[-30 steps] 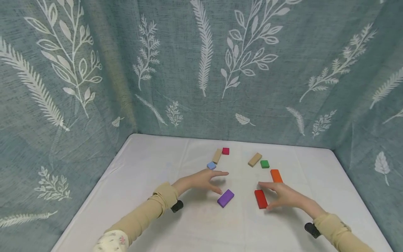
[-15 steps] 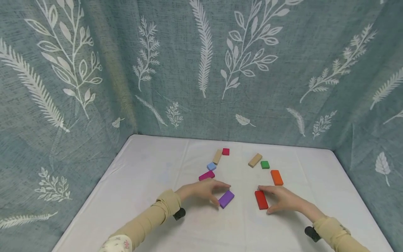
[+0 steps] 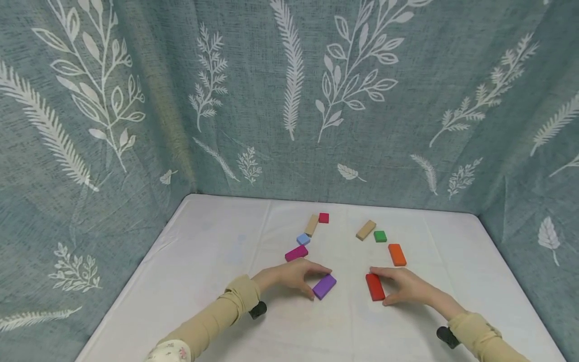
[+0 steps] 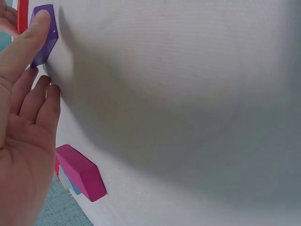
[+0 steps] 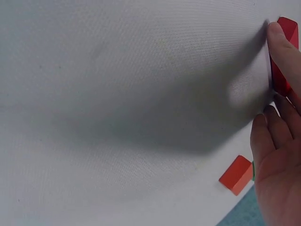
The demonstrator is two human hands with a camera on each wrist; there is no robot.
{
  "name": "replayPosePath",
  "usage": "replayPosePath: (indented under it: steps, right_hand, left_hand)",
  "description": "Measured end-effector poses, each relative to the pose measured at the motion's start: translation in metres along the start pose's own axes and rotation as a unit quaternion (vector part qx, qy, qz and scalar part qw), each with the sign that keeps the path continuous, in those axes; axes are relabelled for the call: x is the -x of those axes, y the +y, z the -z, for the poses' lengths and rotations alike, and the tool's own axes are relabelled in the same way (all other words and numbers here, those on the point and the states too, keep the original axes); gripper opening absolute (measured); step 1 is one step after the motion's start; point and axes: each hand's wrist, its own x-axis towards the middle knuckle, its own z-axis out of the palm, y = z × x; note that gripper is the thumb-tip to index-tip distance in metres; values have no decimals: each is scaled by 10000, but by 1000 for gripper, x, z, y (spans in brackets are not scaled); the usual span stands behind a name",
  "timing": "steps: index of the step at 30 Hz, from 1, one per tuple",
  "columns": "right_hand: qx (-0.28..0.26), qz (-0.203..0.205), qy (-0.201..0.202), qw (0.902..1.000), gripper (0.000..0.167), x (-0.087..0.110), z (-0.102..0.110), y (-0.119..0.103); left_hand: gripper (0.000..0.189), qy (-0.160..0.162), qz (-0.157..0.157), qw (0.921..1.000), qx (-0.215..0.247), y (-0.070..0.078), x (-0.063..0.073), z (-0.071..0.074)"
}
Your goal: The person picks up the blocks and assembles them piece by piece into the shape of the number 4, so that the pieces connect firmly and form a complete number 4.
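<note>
In the head view my left hand (image 3: 296, 276) pinches a purple block (image 3: 324, 286) end to end. Its index fingertip is at the far end and the thumb at the near end. In the left wrist view the thumb overlaps the purple block (image 4: 46, 40). Opposite it, my right hand (image 3: 404, 286) has a red block (image 3: 375, 287) between index finger and thumb in the same way. The right wrist view shows the thumb along the red block's (image 5: 286, 56) side and a fingertip at its lower end. Both blocks lie flat on the white cloth.
Behind the left hand lie a magenta block (image 3: 296, 253), a light blue block (image 3: 303, 239), a tan block (image 3: 312, 225) and a small crimson block (image 3: 323, 217). Behind the right hand are an orange block (image 3: 397, 255), a green block (image 3: 380, 236) and another tan block (image 3: 366, 230).
My left hand has come down and toward me onto the purple block, uncovering the magenta one. My right hand has lowered slightly at the red block, and the orange block shows fully.
</note>
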Motion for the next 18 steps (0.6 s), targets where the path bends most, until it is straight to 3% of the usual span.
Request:
replayPosePath:
  steps: [7, 18]
  right_hand:
    - [43, 59, 127, 9999, 73, 1, -2, 1]
    - [57, -238, 223, 9995, 66, 1, -3, 3]
  left_hand:
    - [65, 109, 37, 9999, 21, -2, 0, -3]
    - [64, 320, 97, 9992, 219, -2, 1, -6]
